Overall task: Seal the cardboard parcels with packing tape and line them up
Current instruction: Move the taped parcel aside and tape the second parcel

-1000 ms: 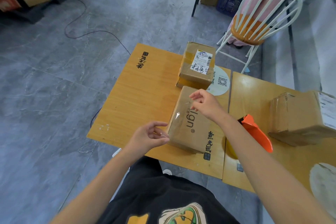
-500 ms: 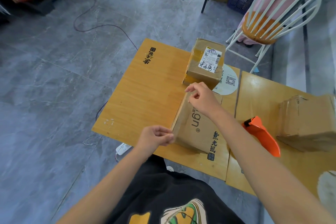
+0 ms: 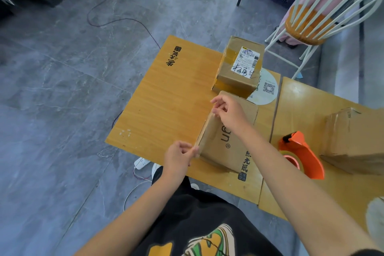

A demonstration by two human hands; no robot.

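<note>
The parcel being sealed (image 3: pixel 226 141), a flat brown carton printed with dark letters, lay on the wooden tabletop (image 3: pixel 166 100) close to its near edge, right in front of the person. A strip of clear tape (image 3: pixel 204 128) showed as a glossy band down the carton's left edge. The left grip (image 3: pixel 178 157), a bare hand, had its fingers curled and pinched together on the near end of that strip at the carton's near left corner. The right grip (image 3: pixel 228 113) was likewise curled, with thumb and fingertips nipping the strip at the far left of the carton's top. Just beyond the carton's far end stood a taller labelled parcel (image 3: pixel 239 68) with a white shipping label and handwriting on top; whether the two touched could not be told. That parcel partly covered a round white sticker (image 3: pixel 268 87) bearing a QR code. On the adjoining second tabletop (image 3: pixel 301 106) to the right, an orange tape dispenser (image 3: pixel 301 154) sat between the carton and a third parcel (image 3: pixel 353 139) near the right edge of view. Past the tables stood a white spindle-back chair (image 3: pixel 324 16), and a thin cable (image 3: pixel 116 21) trailed across the grey floor.
</note>
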